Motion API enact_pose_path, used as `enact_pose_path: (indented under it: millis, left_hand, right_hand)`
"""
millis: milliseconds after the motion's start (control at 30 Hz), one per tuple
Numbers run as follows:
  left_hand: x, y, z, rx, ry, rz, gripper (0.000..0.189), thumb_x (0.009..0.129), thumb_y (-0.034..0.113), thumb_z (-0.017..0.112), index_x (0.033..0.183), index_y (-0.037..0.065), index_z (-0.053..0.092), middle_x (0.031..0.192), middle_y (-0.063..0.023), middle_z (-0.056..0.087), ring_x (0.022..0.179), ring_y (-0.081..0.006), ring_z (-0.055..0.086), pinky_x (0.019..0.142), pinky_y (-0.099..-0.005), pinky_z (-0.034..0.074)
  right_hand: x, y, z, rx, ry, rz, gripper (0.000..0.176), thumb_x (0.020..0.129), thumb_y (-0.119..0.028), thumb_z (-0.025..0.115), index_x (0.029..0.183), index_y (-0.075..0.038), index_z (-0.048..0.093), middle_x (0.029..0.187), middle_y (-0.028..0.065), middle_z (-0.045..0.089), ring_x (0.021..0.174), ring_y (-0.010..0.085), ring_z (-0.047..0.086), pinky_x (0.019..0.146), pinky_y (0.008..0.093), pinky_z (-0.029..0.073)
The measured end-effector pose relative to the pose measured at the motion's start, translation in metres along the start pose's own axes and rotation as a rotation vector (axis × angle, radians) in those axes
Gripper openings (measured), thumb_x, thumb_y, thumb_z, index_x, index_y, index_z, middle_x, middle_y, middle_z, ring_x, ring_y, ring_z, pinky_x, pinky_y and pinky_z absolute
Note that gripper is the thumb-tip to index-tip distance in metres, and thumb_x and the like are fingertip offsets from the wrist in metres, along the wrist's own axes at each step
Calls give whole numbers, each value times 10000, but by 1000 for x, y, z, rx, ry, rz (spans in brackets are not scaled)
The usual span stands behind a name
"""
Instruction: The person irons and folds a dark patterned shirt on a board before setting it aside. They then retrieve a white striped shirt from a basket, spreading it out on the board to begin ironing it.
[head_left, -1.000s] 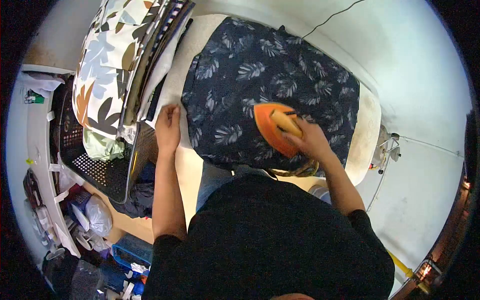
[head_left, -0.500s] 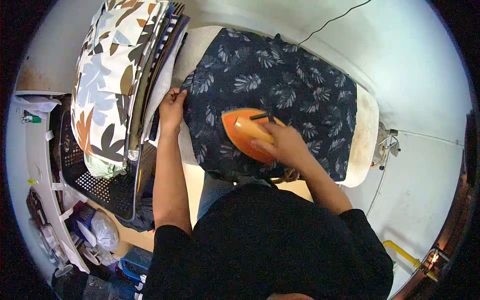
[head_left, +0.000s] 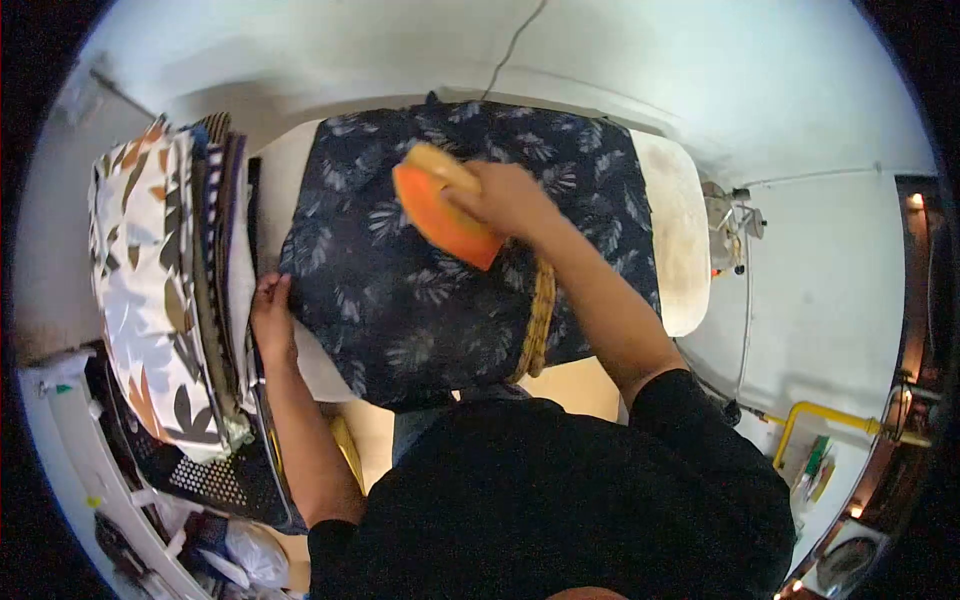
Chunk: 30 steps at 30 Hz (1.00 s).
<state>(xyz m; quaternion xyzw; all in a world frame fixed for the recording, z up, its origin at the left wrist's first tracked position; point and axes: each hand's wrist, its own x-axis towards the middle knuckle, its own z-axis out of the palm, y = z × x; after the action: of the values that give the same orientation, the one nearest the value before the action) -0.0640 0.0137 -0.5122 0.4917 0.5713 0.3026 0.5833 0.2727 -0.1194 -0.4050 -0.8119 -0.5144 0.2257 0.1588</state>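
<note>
A dark cloth with a pale leaf print (head_left: pixel 400 330) lies spread over a light ironing board (head_left: pixel 680 240). My right hand (head_left: pixel 508 202) is closed around the handle of an orange iron (head_left: pixel 445 222), which is over the middle of the cloth with its tip towards the upper left. From the iron a braided brown cord (head_left: pixel 540 315) runs down across the cloth to its near edge. At the cloth's left edge, my left hand (head_left: pixel 272 312) pinches the border between thumb and fingers.
Left of the board, a tall stack of folded fabrics (head_left: pixel 140 290), with a leaf-print piece outermost, rests on a black perforated basket (head_left: pixel 210 485). A clear plastic bag (head_left: pixel 255 550) lies below it. On the right are a white wall and a yellow pipe (head_left: pixel 835 415).
The iron has moved across the cloth, away from my body, and its cord now lies over the cloth. My left hand stays at the left edge. The whole view has shifted.
</note>
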Motion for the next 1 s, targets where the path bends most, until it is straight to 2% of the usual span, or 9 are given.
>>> enact_pose_path:
  millis: [200,267,367,500,567,733,800,867,1000]
  left_hand:
    - [10,-16,-6,-38,-55,113,97,935,147,639,972,86,575,931,11,555,893,-104,495,876,-247,367]
    - [11,-17,-8,-40,-72,104,97,933,151,641,964,89,574,922,17,549,882,-99,486,862,-244,363]
    - [12,-16,-8,-58,-93,95,102,928,161,645,959,95,574,920,20,543,883,-97,477,857,-244,357]
    - [23,-30,-14,0,-37,75,131,925,191,651,965,94,573,950,14,549,927,-112,476,891,-262,350]
    - [30,-37,-16,44,-5,104,159,927,210,653,978,84,571,964,12,553,942,-124,482,903,-266,347]
    - [5,-25,-15,-99,-109,137,197,944,235,634,1033,67,587,1029,-17,565,979,-133,503,907,-269,370]
    - [-8,-24,-15,53,34,172,238,949,233,623,1099,51,596,1068,-35,582,1008,-129,515,916,-274,380]
    - [-35,-26,-12,55,40,191,274,952,235,620,1137,38,576,1081,-49,584,1005,-137,524,899,-277,399]
    - [-87,-56,-32,17,93,218,332,963,236,606,1195,11,534,1085,-75,584,970,-155,545,836,-286,449]
  right_hand:
    - [-14,182,-69,20,348,372,475,872,-455,658,989,4,692,689,126,652,591,224,638,573,379,498]
    - [-33,212,-102,50,333,574,551,865,-533,622,1034,-14,690,901,236,697,872,384,678,770,456,514]
    - [-49,268,-129,224,394,656,484,877,-480,623,848,0,682,635,120,627,538,250,612,528,389,470]
    - [-65,271,-138,282,403,636,489,884,-479,626,739,-12,630,587,66,586,452,171,523,462,334,416]
    - [-79,244,-128,280,285,577,469,893,-492,623,1024,-45,678,659,4,546,482,105,468,434,278,391]
    - [-134,138,-36,-71,-39,316,605,837,-608,620,1240,-157,621,968,138,708,839,338,689,740,438,550]
    - [-170,102,-8,-65,-98,-47,447,883,-483,590,1164,-141,653,1019,180,705,934,349,692,808,483,552]
    - [-185,59,-35,32,-501,149,608,854,-637,573,1310,-236,551,1101,148,673,946,339,681,804,471,560]
    - [-221,113,-14,35,-201,-3,581,863,-598,593,1273,-185,590,999,159,694,887,351,690,801,452,560]
